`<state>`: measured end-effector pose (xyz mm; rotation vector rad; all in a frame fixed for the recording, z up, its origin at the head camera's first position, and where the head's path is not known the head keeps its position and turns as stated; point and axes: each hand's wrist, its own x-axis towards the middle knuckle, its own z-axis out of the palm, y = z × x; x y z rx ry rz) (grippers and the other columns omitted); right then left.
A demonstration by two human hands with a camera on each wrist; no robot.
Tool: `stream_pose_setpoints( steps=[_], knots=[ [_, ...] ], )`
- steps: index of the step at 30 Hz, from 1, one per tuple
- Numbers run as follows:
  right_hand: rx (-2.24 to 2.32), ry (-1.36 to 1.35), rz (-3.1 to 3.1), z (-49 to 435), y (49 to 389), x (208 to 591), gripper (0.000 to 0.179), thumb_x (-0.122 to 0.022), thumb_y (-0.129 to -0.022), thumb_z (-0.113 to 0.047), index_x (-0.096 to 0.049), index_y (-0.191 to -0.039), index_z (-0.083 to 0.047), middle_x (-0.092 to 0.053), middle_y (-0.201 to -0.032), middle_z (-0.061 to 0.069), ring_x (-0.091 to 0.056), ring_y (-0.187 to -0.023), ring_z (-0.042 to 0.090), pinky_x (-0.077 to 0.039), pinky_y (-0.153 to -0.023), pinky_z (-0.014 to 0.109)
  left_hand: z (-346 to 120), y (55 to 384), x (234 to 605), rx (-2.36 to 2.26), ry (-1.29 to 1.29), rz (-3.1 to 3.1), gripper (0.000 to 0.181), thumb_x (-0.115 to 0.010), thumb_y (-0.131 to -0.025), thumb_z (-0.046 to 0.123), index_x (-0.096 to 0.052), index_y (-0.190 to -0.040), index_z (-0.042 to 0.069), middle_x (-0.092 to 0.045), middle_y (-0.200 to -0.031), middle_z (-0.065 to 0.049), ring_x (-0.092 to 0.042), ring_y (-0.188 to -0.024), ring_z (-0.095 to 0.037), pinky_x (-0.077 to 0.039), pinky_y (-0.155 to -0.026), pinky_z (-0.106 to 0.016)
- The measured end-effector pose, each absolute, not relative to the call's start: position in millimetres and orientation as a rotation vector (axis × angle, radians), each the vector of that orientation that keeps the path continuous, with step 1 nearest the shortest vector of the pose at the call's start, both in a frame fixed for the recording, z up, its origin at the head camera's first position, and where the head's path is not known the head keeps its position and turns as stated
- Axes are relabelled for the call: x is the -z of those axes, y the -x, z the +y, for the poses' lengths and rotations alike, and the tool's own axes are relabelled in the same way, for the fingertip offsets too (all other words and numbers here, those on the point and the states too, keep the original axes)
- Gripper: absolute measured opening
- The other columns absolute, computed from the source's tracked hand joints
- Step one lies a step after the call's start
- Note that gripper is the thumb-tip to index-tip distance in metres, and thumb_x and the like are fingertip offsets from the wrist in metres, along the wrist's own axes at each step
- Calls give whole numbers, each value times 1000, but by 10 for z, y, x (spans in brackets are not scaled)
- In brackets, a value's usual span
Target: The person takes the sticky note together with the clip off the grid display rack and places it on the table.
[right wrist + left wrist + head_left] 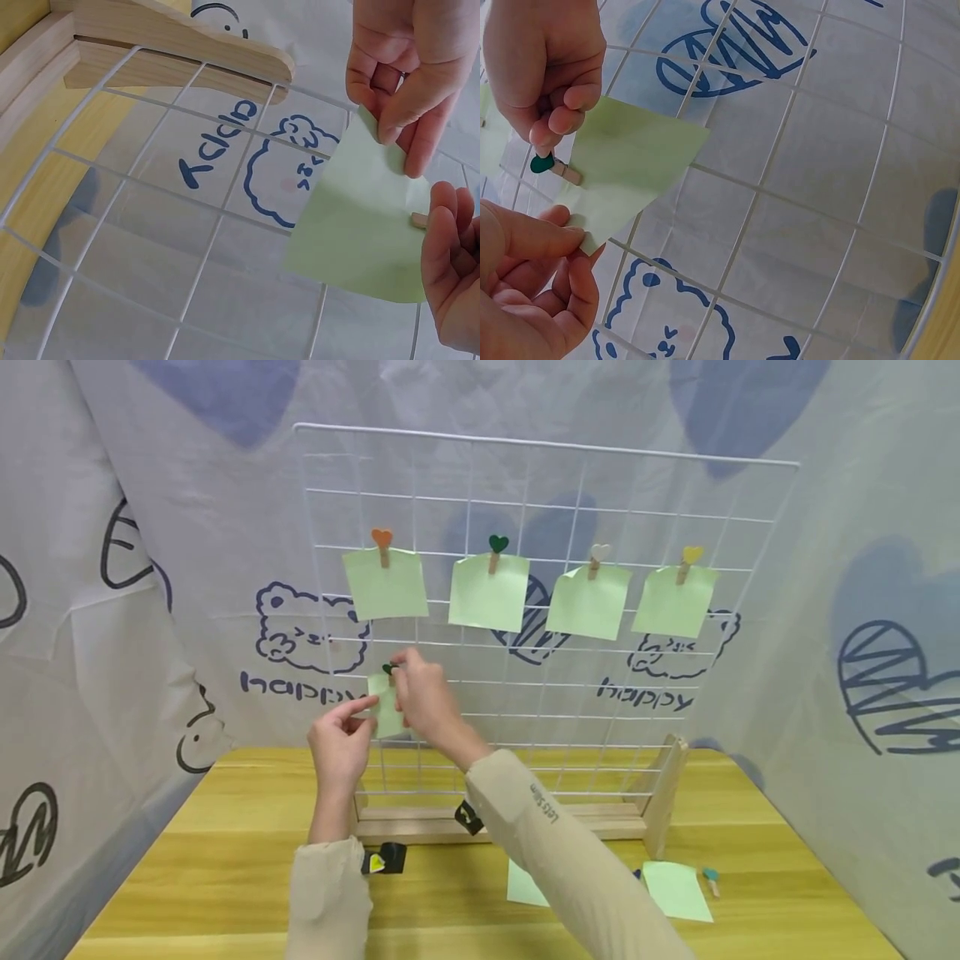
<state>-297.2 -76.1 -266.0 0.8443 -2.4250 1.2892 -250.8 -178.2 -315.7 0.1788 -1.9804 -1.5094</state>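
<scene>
A pale green sticky note (387, 714) is against the white wire grid (547, 443), below the leftmost note of the upper row. My left hand (341, 752) pinches one edge of it between thumb and fingers; the left wrist view shows this at a corner (589, 238). At its top, my right hand (427, 697) pinches a small wooden clothespin (568, 173) with a dark green heart. The clothespin lies over the note's upper edge. In the right wrist view, my right fingers (442, 240) cover most of the clothespin, and only its wooden tip shows.
Several notes (489, 597) hang above on heart clothespins. The grid stands in a wooden base (663, 802). On the table (435, 910) lie more notes (678, 893), a teal-heart clothespin (712, 881) and black pieces (393, 857). A printed cloth (187, 460) hangs behind.
</scene>
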Motion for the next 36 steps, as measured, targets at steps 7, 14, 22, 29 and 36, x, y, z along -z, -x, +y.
stream_pose_setpoints(
  steps=[7, 14, 22, 29, 36],
  knots=[
    [-1166, -869, -2309, -737, 2950, 2636, 22, -42, -94, -9, -49, -113, 0, -47, -52, 2, -43, -35, 10, -36, -33, 19, -1769, 2507, 3151, 1495, -175, -1985, 26, -56, -81, -5, -64, -105, 2, -59, -89, -14, -48, -69, -17, -39, -54, -13],
    [-1237, -910, -2275, -613, 2885, 2565, 24, -41, -94, -9, -46, -117, 0, -47, -52, 2, -41, -35, 10, -36, -32, 20, -1736, 2527, 3121, 1510, -166, -1981, 26, -55, -81, -5, -63, -105, 1, -58, -88, -14, -47, -69, -17, -40, -54, -13],
    [-1433, -980, -2145, -435, 2807, 2657, 20, -42, -92, -4, -48, -111, 3, -48, -51, 3, -41, -33, 11, -35, -32, 22, -1719, 2474, 3160, 1489, -166, -1954, 24, -54, -79, -5, -64, -100, -1, -59, -86, -14, -47, -63, -12, -38, -48, -13],
    [-1470, -1027, -2038, -263, 2741, 2821, 14, -48, -88, 2, -54, -99, 8, -56, -77, 14, -48, -43, 23, -41, -38, 21, -1710, 2444, 3192, 1470, -158, -1938, 21, -55, -79, -5, -64, -98, -1, -59, -87, -14, -46, -60, -9, -36, -47, -13],
    [-1650, -913, -2045, 6, 2641, 2953, 14, -53, -85, 5, -58, -97, 11, -54, -88, 16, -52, -49, 29, -45, -40, 27, -1657, 2404, 3257, 1498, -123, -1901, 19, -57, -79, -5, -65, -96, -3, -60, -82, -15, -47, -58, -7, -38, -48, -13]
  ],
)
